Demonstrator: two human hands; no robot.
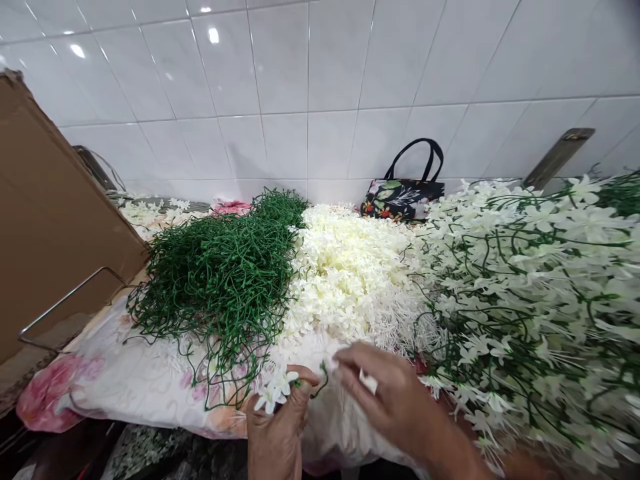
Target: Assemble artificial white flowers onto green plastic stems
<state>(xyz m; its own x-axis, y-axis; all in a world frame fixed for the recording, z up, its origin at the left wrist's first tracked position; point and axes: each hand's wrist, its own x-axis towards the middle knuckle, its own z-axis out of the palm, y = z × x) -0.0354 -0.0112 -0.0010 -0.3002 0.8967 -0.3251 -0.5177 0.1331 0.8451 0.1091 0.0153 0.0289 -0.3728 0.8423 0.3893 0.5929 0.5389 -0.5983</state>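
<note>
My left hand [278,427] is closed around a small green stem with white artificial flowers [273,393] on it. My right hand [395,400] reaches in from the right, its fingers pinched at the stem's tip, with a small white piece [369,381] against its palm. Behind my hands lie a heap of bare green plastic stems [220,273], a pile of loose cream flower heads [345,273] and, at the right, a big mound of assembled white flower sprays [535,287]. All rest on a floral cloth [130,380].
A brown cardboard box [50,220] stands at the left with a metal wire handle [65,300] beside it. A black floral handbag [403,193] leans on the white tiled wall [320,87]. A metal bar [557,157] sticks up at the far right.
</note>
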